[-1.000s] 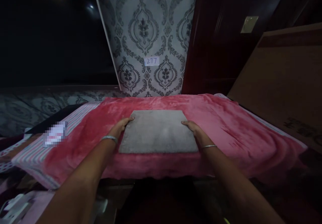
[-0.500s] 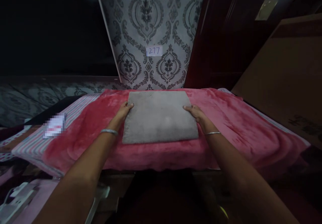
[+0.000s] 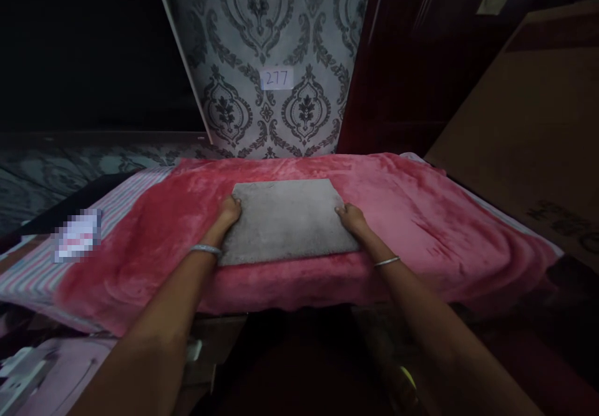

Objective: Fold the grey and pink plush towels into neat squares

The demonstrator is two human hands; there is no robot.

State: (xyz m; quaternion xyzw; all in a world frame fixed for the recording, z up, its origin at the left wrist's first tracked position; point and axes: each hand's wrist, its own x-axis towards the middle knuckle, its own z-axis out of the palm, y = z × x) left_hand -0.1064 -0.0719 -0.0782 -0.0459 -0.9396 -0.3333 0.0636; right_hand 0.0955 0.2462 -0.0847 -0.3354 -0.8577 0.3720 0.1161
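A grey, soft-looking rectangular mat (image 3: 286, 219) is in front of me, over a red-pink plush blanket (image 3: 412, 216). My left hand (image 3: 229, 211) is closed on the mat's left edge, its thumb on the upper face. On the opposite side, my right hand (image 3: 352, 217) grips the right edge in the same way. The fingers beneath the mat are hidden. Whether the mat's whole underside rests on the blanket, I cannot tell.
Striped cloth (image 3: 126, 207) shows under the blanket's left side, with a blurred white packet (image 3: 78, 235) on it. A patterned wall with a "277" paper (image 3: 276, 78) stands behind. At right is a large cardboard box (image 3: 528, 116); a dark screen (image 3: 93, 48) hangs at left.
The mat's far edge has come down and nearer to me, uncovering a strip of blanket behind it. Both hands keep their hold on its sides. My view has shifted slightly.
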